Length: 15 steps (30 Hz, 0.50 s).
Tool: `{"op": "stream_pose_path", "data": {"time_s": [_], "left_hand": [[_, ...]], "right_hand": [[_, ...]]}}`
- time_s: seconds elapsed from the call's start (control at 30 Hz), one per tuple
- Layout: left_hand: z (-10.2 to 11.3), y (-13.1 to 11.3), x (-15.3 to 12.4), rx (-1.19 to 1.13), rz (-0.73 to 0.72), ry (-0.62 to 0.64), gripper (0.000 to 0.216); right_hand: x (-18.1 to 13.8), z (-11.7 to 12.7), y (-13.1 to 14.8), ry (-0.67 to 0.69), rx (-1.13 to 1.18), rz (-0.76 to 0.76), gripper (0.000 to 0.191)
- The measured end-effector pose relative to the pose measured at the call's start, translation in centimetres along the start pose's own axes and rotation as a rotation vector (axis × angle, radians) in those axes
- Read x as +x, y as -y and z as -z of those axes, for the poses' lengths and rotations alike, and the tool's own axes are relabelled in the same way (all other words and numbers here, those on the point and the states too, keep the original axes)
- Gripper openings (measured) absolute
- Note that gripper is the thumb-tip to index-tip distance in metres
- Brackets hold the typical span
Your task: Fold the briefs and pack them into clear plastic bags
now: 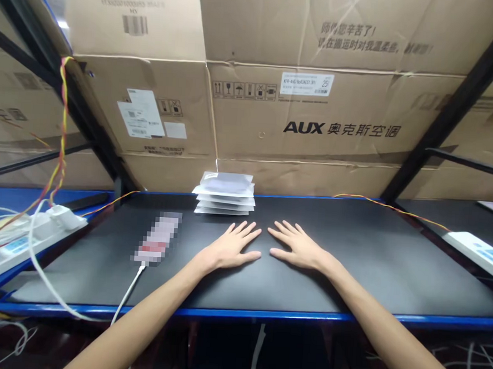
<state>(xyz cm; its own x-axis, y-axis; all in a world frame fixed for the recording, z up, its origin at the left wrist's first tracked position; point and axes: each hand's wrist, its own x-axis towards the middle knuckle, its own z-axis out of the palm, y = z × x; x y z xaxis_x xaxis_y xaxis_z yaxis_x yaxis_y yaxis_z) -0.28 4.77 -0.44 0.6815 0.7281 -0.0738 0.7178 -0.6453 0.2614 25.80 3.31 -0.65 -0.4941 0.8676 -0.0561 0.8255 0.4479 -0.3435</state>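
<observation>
My left hand (233,248) lies flat on the dark tabletop (349,285), palm down with its fingers spread. Beside it on the right, my right hand (296,246) rests the same way, a small gap between the two. Neither hand holds anything. Just beyond my left fingertips stands a stack of white packets or envelopes (224,200), not touched by either hand. To the left of my left hand is a flat, blurred-out device, seemingly a phone (158,237), with a white cable (129,291) plugged into its near end.
Cardboard sheets (250,118) with printed labels form the back wall. White power strips sit at the left (29,243) and right (478,251). Twisted red-yellow wires (63,117) hang at the left. Black metal posts (447,107) flank the table, whose front edge (263,315) is blue.
</observation>
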Motion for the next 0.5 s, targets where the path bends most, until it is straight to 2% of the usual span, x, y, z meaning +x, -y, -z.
{"op": "stream_pose_path", "data": {"time_s": [0.23,0.33,0.4,0.5], "left_hand": [[0.1,0.0,0.0,-0.011,-0.006,-0.008,0.076],[0.1,0.1,0.0,-0.014,-0.041,-0.069,0.070],[0.3,0.4,0.0,-0.004,-0.086,-0.195,0.056],[1.3,1.3,0.3,0.027,-0.120,-0.510,0.036]], "right_hand": [[-0.1,0.0,-0.1,-0.007,0.002,0.003,0.080],[-0.1,0.0,-0.1,-0.007,0.004,0.005,0.080],[0.0,0.0,-0.1,-0.005,0.007,0.007,0.080],[0.0,0.0,-0.1,-0.004,0.008,0.008,0.079]]}}
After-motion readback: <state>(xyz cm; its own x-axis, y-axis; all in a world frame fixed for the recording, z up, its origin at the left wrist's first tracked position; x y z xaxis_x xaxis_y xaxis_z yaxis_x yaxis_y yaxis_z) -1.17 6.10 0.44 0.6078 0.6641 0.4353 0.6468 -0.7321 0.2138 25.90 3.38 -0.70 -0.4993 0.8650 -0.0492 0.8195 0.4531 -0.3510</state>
